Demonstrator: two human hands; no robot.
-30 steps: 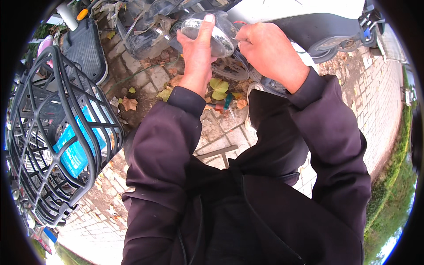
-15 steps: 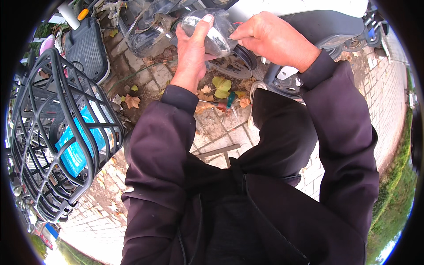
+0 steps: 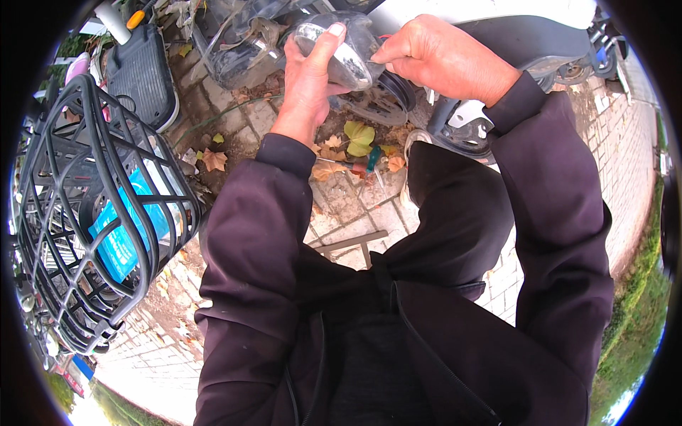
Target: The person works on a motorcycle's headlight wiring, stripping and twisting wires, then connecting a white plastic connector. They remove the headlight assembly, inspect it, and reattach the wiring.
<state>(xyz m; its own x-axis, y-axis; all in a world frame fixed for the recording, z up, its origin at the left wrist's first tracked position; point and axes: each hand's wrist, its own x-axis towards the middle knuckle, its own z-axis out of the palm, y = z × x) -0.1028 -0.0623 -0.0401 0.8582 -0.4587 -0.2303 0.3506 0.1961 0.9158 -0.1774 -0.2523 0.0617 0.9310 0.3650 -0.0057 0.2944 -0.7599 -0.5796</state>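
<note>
High in the view, my left hand (image 3: 311, 78) grips a rounded lamp, likely a headlight (image 3: 349, 65), with a shiny silver rim and a smoky clear shell. Its thumb lies over the rim, and the other fingers go behind and under. On the lamp's right side, my right hand (image 3: 444, 60) is closed in a pinch against the shell. A bit of red wire (image 3: 384, 36) shows beside those fingertips; what they pinch is too small to make out. Below, on the paving, lies a screwdriver (image 3: 362, 167) with a red and green handle among fallen leaves.
At left stands a black basket (image 3: 145, 245) with a blue packet (image 3: 131, 227) inside. Behind the lamp are dusty clear plastic parts (image 3: 249, 60). A white and grey scooter body (image 3: 526, 42) borders the right hand. A T-shaped bar (image 3: 354, 243) lies on the paving near my knees.
Hardly anything differs. Both hands keep their hold at the lamp, and the right hand and forearm have shifted very slightly to the right.
</note>
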